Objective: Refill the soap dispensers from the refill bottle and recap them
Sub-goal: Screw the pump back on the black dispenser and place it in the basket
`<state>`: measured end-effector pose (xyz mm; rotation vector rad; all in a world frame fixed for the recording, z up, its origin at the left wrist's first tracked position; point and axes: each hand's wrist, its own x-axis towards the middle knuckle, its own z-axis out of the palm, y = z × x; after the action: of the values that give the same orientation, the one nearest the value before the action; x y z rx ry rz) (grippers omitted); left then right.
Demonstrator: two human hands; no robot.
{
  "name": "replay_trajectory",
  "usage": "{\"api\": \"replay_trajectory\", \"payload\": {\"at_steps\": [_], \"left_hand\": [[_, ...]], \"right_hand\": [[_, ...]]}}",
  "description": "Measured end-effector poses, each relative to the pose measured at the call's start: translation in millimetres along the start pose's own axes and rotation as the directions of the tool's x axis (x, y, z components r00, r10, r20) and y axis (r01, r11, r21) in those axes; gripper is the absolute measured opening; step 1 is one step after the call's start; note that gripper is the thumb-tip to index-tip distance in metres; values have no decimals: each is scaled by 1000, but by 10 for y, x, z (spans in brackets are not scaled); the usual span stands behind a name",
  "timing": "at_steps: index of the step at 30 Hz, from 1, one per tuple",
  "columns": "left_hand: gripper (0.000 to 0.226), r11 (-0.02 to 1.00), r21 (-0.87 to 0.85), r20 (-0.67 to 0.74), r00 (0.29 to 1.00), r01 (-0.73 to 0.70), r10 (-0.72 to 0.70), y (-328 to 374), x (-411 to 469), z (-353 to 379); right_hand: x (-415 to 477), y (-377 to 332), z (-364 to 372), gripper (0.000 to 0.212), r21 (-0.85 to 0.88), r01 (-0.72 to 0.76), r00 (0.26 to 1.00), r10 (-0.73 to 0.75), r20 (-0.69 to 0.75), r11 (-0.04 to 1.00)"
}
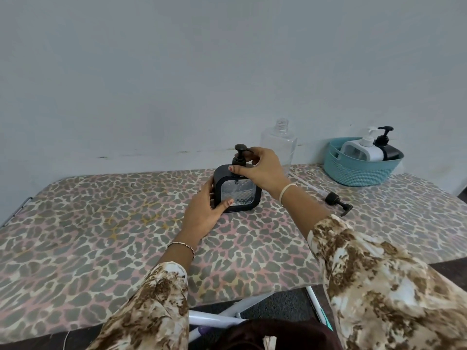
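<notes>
Your left hand (206,210) grips the upright black dispenser (237,190) mid-table (101,236); your right hand (260,168) pinches its pump (240,154). Behind stands an uncapped clear bottle (279,145) (seemingly empty). A loose pump (337,202) lies flat. The blue basket (361,165) holds two dispensers.

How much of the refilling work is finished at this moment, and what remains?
Done, apparently: two capped dispensers sit in the blue basket. In hand: left hand steadies the black dispenser; right hand is at its pump. Left: the loose pump lies beside the open clear bottle.
</notes>
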<state>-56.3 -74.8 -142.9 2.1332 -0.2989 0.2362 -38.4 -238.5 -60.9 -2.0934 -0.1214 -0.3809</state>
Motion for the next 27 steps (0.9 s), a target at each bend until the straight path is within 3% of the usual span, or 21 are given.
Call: {"api": "replay_trajectory", "payload": {"at_steps": [5, 11, 18, 23, 27], "left_hand": [[78, 999, 36, 13, 1000, 0, 0, -29, 23, 10], [76, 999, 35, 6, 1000, 3, -3, -28, 21, 11], [76, 999, 50, 16, 1000, 7, -8, -19, 27, 12], [75, 1000, 31, 15, 1000, 3, -4, -25, 23, 6], [74, 1000, 27, 10, 1000, 4, -5, -8, 16, 6]], "right_hand": [[-78, 7, 30, 42, 5, -19, 978, 19, -208, 1000], [-120, 23, 83, 32, 206, -50, 999, 49, 9, 977], [-120, 41, 78, 9, 176, -25, 970, 67, -235, 984], [-173, -2, 63, 30, 148, 1, 1000, 3, -23, 989], [-122, 85, 152, 24, 43, 15, 993, -10, -115, 999]]}}
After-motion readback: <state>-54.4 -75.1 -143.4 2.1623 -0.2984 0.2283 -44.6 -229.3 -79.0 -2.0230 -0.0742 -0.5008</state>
